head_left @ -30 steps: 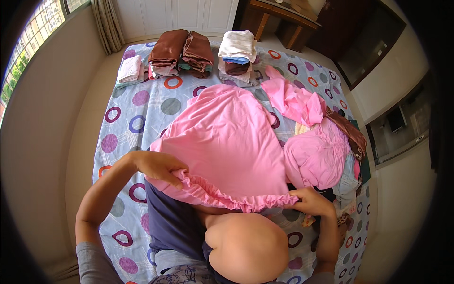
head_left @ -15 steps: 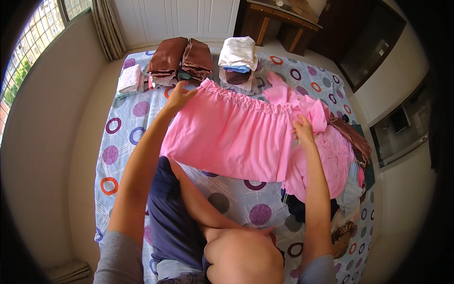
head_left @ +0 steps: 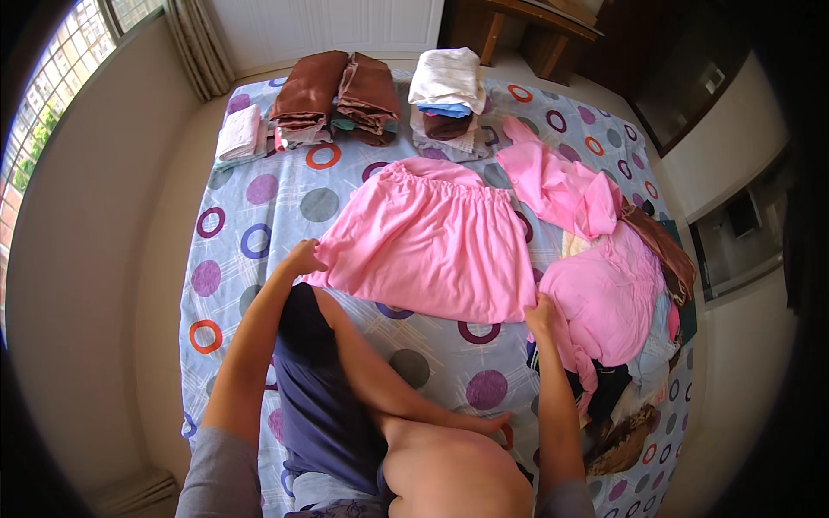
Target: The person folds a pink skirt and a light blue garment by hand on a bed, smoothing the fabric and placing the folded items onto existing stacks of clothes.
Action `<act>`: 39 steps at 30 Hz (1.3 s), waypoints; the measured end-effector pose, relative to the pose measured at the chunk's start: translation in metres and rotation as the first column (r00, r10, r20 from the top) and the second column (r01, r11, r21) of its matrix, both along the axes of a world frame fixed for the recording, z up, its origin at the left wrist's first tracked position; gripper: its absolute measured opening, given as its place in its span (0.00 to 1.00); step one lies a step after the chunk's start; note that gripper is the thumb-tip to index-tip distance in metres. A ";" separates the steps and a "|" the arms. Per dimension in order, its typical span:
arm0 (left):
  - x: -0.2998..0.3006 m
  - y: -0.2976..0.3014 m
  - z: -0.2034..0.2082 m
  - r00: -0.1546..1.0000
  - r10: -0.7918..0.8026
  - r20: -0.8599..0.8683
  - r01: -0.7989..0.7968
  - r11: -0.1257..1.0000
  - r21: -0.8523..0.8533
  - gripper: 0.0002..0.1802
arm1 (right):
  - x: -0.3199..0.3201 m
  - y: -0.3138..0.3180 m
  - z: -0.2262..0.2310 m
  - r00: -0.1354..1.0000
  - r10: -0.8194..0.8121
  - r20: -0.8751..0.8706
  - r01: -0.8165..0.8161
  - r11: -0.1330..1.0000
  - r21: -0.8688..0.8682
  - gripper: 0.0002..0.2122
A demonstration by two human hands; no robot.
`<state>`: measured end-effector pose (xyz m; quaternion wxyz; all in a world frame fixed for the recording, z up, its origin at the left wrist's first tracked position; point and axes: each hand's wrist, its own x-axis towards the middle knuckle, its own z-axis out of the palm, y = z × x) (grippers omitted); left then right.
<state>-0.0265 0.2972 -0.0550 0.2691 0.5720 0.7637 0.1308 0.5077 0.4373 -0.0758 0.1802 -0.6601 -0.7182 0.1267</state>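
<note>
A pink skirt (head_left: 423,246) with a gathered elastic waist lies spread on the bed in front of me, its waist edge on the far side and its hem toward me. My left hand (head_left: 304,257) pinches the near left corner of the hem. At the opposite end of the hem, my right hand (head_left: 542,315) grips the near right corner. Some pink cloth shows behind the waist edge. Beside my right hand, a loose pink garment (head_left: 604,298) is heaped on other clothes.
Along the far edge lie folded brown stacks (head_left: 309,91), a small white stack (head_left: 242,134) and a stack topped with white cloth (head_left: 445,82). Another pink garment (head_left: 557,190) lies crumpled at right, near a brown cloth (head_left: 661,246). My bent legs (head_left: 332,388) rest near the hem.
Both hands have moved from the waist edge to the hem corners, nearer me. The waist edge, held up before, now lies on the bed.
</note>
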 end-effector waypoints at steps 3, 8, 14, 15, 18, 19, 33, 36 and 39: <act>0.004 -0.003 -0.001 0.978 0.108 0.179 -0.073 0.979 -0.191 0.27 | 0.002 -0.004 0.015 0.995 0.054 -0.083 -0.068 0.981 -0.180 0.10; 0.010 -0.009 0.004 0.967 0.168 0.190 -0.087 0.924 -0.372 0.22 | 0.011 -0.013 0.009 0.928 0.051 -0.368 -0.158 0.951 -0.266 0.08; -0.005 -0.015 -0.022 0.949 0.176 0.262 -0.065 0.921 -0.384 0.20 | -0.013 -0.023 0.039 0.923 -0.007 -0.384 -0.138 0.928 -0.347 0.07; -0.005 -0.014 -0.022 0.959 0.163 0.230 -0.065 0.923 -0.380 0.19 | -0.009 -0.021 0.031 0.904 -0.014 -0.427 -0.163 0.913 -0.375 0.07; 0.005 -0.008 -0.020 0.962 0.134 0.236 -0.052 0.944 -0.327 0.16 | 0.002 -0.023 0.022 0.925 0.194 -0.328 -0.257 0.953 -0.162 0.08; 0.002 -0.007 -0.022 0.967 0.098 0.233 -0.013 0.940 -0.342 0.14 | 0.001 -0.025 0.023 0.914 0.384 -0.133 -0.379 0.923 0.065 0.08; 0.007 -0.010 0.035 0.630 0.325 0.705 -0.612 0.768 0.192 0.31 | -0.011 -0.027 0.014 0.861 0.132 -0.491 -0.177 0.983 -0.047 0.05; 0.046 -0.021 0.120 0.608 0.390 0.692 -0.707 0.662 0.248 0.29 | -0.005 -0.032 0.048 0.951 0.184 -0.248 -0.245 0.939 -0.241 0.05; 0.027 -0.025 0.155 0.536 0.337 0.774 -0.785 0.536 0.310 0.23 | -0.006 -0.027 0.081 0.856 -0.038 -0.516 -0.230 0.865 -0.446 0.07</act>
